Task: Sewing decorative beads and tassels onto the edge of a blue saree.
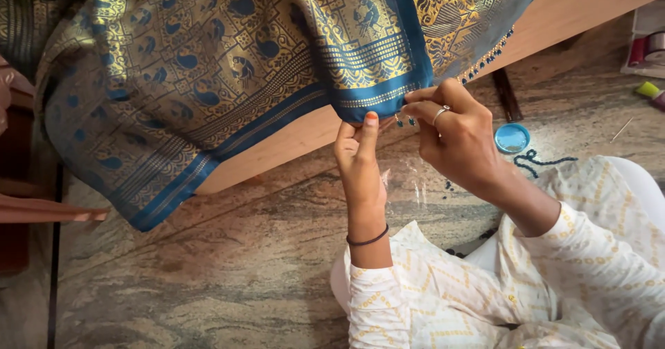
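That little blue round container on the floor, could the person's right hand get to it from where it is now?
Probably yes. The blue container sits on the bare stone floor just beside the right hand, nothing lying between them. But that hand is pinching the blue-and-gold fabric's edge and would have to let go.

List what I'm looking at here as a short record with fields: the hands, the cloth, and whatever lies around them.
Left hand: left hand pinches the hem of the blue and gold woven cloth from below.
Right hand: right hand, ring on one finger, fingers closed at the same hem; any needle is too small to tell.
Beadwork: row of small dark blue beads along the cloth's edge.
Support: cloth drapes over a pale wooden board.
Nearby: small round blue container and a loose dark bead string on the stone floor.
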